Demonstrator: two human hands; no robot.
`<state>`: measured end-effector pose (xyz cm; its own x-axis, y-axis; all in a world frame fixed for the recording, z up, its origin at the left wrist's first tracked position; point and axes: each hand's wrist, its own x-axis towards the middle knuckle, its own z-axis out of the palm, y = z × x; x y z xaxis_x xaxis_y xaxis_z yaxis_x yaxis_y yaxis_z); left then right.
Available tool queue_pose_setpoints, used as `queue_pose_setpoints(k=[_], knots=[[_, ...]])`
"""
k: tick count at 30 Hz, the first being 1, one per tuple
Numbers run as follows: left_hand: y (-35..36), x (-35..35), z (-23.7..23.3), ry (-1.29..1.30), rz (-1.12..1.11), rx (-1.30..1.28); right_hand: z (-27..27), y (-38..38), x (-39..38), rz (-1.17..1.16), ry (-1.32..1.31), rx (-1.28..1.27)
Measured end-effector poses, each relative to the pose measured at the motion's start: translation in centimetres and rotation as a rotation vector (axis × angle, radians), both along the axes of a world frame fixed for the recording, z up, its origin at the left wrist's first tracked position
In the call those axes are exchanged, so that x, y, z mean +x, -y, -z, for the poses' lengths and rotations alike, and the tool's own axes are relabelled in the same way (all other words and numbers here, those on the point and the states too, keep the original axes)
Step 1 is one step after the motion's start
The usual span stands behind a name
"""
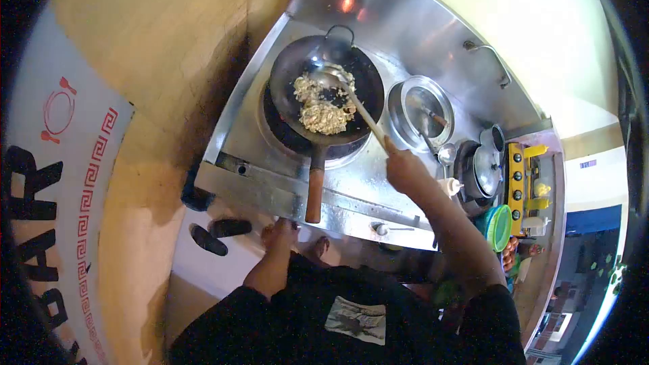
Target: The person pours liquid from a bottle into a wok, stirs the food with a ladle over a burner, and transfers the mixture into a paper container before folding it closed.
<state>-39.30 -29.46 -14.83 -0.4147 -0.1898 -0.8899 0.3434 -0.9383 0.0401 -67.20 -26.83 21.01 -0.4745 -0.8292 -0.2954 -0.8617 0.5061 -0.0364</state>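
Observation:
My right hand [405, 169] is closed round the wooden handle of a ladle [365, 116]. The ladle's metal bowl rests among chopped, pale brown food [326, 117] in a dark wok [287, 109]. On the burner at the left of the steel stove [236, 128], the wok sits with its wooden handle [315, 192] pointing toward me. My left hand [278, 235] is low at the stove's front edge, left of that handle and apart from it. Its fingers are partly hidden and too small to make out.
Right of the wok stands a metal pot [400, 118] with a utensil inside. Farther right are a ladle [446, 154], a squeeze bottle [449, 186], a lidded pot [486, 169] and a green basin [499, 228]. A small spoon [383, 229] lies on the front ledge. Black slippers [209, 239] lie on the floor.

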Motion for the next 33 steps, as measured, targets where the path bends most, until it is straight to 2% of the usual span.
queue_pose_setpoints(k=[1, 2, 4, 5, 6, 7, 8, 9, 11, 13, 15, 17, 19, 20, 21, 23, 24, 25, 27, 28, 29, 31, 33], knots=[[1.8, 0.8, -2.6, -0.024, -0.008, 0.016, -0.9, -0.2, 0.5, 0.005, 0.005, -0.014], [2.6, 2.7, 4.8, -0.257, -0.123, 0.188, -2.9, -1.0, 2.2, -0.078, -0.032, 0.076], [4.2, 3.6, 0.1, -0.235, -0.036, 0.128, -8.0, -3.0, 5.8, -0.203, -0.173, 0.273], [4.6, 4.0, -2.1, -0.227, 0.045, 0.079, -7.9, -3.4, 5.5, -0.2, -0.164, 0.269], [4.2, 5.0, -2.1, -0.217, 0.05, 0.079, -7.7, -4.1, 4.8, -0.148, -0.16, 0.302], [4.3, 5.7, -1.5, -0.212, 0.271, -0.07, -7.3, -4.2, 4.1, -0.097, -0.162, 0.328], [4.8, 6.0, -1.5, -0.205, 0.49, -0.228, -5.6, -3.4, 3.4, -0.042, -0.166, 0.193], [5.7, 6.0, -4.2, -0.199, 0.495, -0.245, -3.3, -2.1, 2.6, -0.038, -0.164, 0.175], [7.6, 5.1, -15.7, -0.35, 0.829, -0.148, 0.4, -0.1, 2.3, -0.039, -0.08, -0.049], [8.2, 1.7, -21.8, -0.578, 0.825, -0.125, -2.1, -0.9, 6.0, -0.109, -0.016, 0.029], [7.7, -3.9, -23.7, -0.506, 0.699, -0.213, -5.8, -3.5, 9.4, -0.09, 0.025, 0.169], [6.1, -7.5, -21.2, -0.345, 0.771, -0.519, -6.0, -6.6, 10.1, -0.095, -0.062, 0.215], [2.6, -6.5, -29.0, -0.365, 0.584, -0.491, -6.0, -6.9, 7.9, -0.135, -0.18, 0.244], [1.9, -6.0, -28.9, -0.467, 0.547, -0.46, -5.8, -6.7, 5.8, -0.087, -0.239, 0.209], [1.7, -6.0, -29.6, -0.471, 0.551, -0.462, -7.3, -6.2, 4.4, -0.034, -0.172, 0.168], [0.9, -5.5, -31.3, -0.479, 0.526, -0.383, -8.5, -7.1, 1.9, -0.088, 0.099, -0.107], [1.9, -6.7, -28.3, -0.491, 0.6, -0.494, -9.0, -7.6, 2.1, -0.077, 0.1, -0.111], [2.6, -7.0, -28.3, -0.496, 0.61, -0.492, -10.9, -8.3, 2.8, 0.004, 0.232, -0.068], [4.2, -7.7, -28.4, -0.554, 0.448, -0.282, -15.2, -9.0, 4.6, 0.141, 0.382, 0.074], [4.5, -7.7, -27.7, -0.509, 0.533, -0.388, -14.6, -10.4, 4.8, 0.031, 0.277, 0.08], [4.7, -7.7, -27.6, -0.519, 0.521, -0.399, -13.4, -11.5, 4.8, -0.084, 0.169, 0.084], [4.5, -7.3, -27.4, -0.521, 0.543, -0.43, -9.4, -11.4, 5.4, -0.066, 0.003, 0.225], [4.3, -6.9, -26.9, -0.506, 0.543, -0.466, -6.2, -8.9, 5.7, -0.054, -0.06, 0.207]])
